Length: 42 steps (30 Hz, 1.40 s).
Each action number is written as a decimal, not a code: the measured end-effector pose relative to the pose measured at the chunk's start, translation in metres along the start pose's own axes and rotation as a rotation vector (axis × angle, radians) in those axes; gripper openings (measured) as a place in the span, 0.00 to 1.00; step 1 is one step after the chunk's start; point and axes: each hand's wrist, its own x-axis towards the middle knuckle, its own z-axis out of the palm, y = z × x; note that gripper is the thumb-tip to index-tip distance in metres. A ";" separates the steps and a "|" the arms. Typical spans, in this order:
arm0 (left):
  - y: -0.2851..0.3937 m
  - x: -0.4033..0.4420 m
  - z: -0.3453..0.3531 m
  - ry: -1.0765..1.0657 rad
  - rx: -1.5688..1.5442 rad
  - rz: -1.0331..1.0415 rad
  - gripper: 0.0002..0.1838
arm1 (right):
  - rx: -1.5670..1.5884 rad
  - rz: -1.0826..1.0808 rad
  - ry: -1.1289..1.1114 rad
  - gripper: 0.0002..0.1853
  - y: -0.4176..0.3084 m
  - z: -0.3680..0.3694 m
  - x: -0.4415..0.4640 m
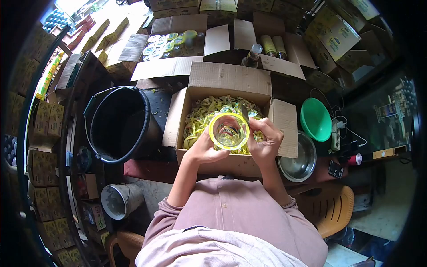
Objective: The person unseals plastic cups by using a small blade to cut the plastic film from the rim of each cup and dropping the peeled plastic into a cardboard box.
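Note:
A clear cup with a yellow rim (229, 131) is held over an open cardboard box, its mouth facing me. My left hand (205, 147) is wrapped round the cup's left side. Against its right side, my right hand (265, 140) pinches a small dark flat blade (244, 112), which stands up by the rim. Below the hands, the cardboard box (229, 76) is full of yellow-green strips (200, 118). Its flaps are folded outward. The cup hides part of the strips.
A black bucket (144, 120) stands left of the box. To the right are a green bowl (316, 119) and a metal bowl (300, 160). Behind are a bottle (252, 57) and a box of yellow-rimmed cups (165, 44). A white bucket (129, 198) stands lower left.

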 end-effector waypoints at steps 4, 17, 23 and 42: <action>0.000 0.002 0.003 0.045 -0.013 0.038 0.36 | -0.034 0.013 0.054 0.14 -0.005 0.001 -0.002; 0.004 0.000 0.005 0.116 0.207 0.047 0.35 | -0.070 -0.004 0.012 0.11 -0.012 -0.001 -0.007; 0.008 0.001 0.006 0.094 0.049 0.000 0.34 | -0.024 0.021 0.005 0.11 -0.011 -0.002 -0.006; -0.002 0.000 0.004 0.074 0.080 0.080 0.37 | -0.057 -0.033 0.059 0.14 -0.011 -0.003 -0.003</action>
